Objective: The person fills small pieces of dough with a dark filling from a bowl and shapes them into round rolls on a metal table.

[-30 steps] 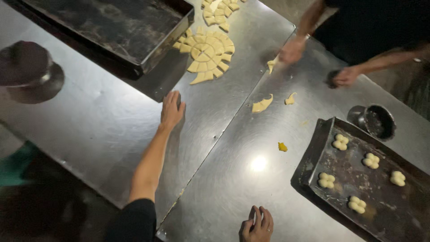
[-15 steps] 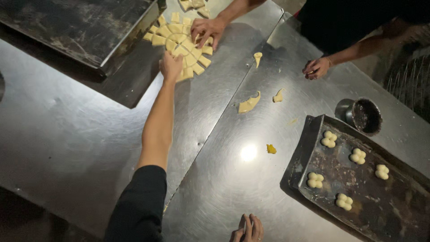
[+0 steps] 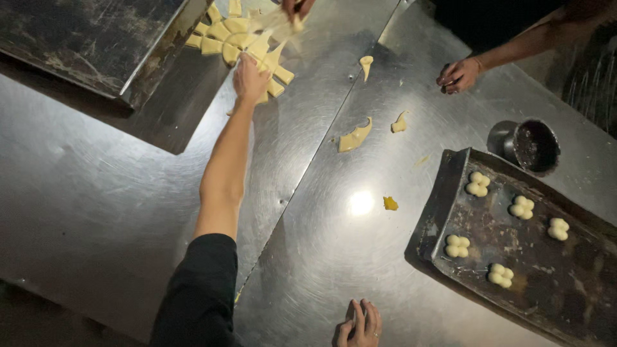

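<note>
My left hand (image 3: 249, 78) is stretched far across the steel table (image 3: 128, 193) and rests on a round of pale dough cut into wedges (image 3: 226, 40); whether it grips a wedge is hidden. A co-worker's hand (image 3: 294, 9) lifts a dough strip just beyond it. My right hand (image 3: 358, 324) lies at the near table edge, fingers together, holding nothing. Shaped dough pieces (image 3: 478, 184) sit on a dark baking tray (image 3: 443, 218) at the right.
Another dark tray (image 3: 83, 45) stands at the far left. Dough scraps (image 3: 355, 137) and a small yellow bit (image 3: 390, 204) lie mid-table. A dark round cup (image 3: 531, 145) sits behind the right tray. The co-worker's other hand (image 3: 457, 73) rests on the table.
My left hand has reached farther onto the cut dough. The co-worker's hand has moved from the table to the dough round and now pulls a strip upward.
</note>
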